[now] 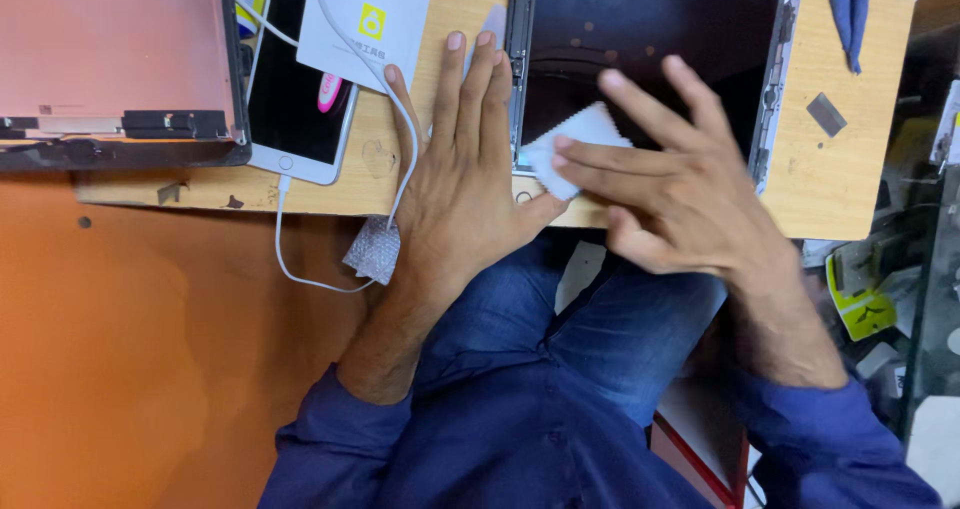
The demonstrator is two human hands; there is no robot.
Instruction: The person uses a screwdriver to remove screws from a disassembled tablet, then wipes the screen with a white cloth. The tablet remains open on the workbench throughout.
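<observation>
On the wooden table (850,184), the left hand (462,174) lies flat, fingers spread, steadying the tablet (645,64); at three o'clock, the right hand (670,184) presses a white cloth (570,144) onto its glass.

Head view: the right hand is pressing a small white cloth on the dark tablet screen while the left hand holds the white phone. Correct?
Not quite. In the head view the left hand lies flat on the wooden table beside the tablet, not on the white phone. The right hand does press the white cloth on the screen.
</observation>
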